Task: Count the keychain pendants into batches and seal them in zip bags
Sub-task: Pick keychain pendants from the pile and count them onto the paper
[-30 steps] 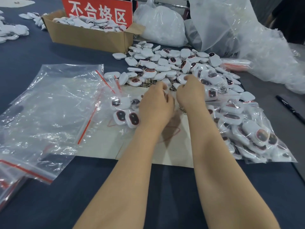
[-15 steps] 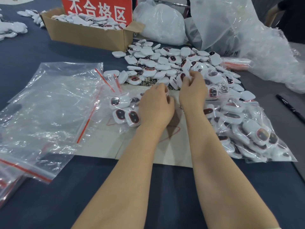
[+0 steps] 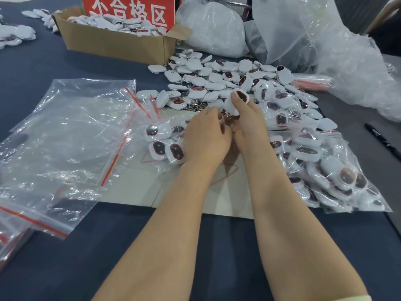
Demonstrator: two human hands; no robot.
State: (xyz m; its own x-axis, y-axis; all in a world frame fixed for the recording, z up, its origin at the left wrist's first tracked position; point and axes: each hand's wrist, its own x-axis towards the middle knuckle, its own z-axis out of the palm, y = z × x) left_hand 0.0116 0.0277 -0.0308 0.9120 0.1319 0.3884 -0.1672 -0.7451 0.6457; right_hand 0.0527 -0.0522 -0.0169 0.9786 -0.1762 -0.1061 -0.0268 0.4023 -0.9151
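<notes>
A heap of white keychain pendants (image 3: 219, 77) with dark oval faces lies at the table's centre back. My right hand (image 3: 247, 122) pinches pendants (image 3: 235, 102) at the heap's near edge. My left hand (image 3: 206, 137) is curled beside it over a zip bag (image 3: 162, 140) that holds a few pendants; what its fingers hold is hidden. Filled zip bags (image 3: 332, 170) lie to the right. Empty red-striped zip bags (image 3: 71, 135) are spread on the left.
A cardboard box (image 3: 112, 43) of pendants with a red sign (image 3: 130, 9) stands at the back. Large plastic bags (image 3: 303, 33) fill the back right. A black marker (image 3: 382, 140) lies at the right. A pale board (image 3: 230, 192) sits under my hands.
My right hand has pulled pendants out of the heap toward my left hand, and the two hands have come together.
</notes>
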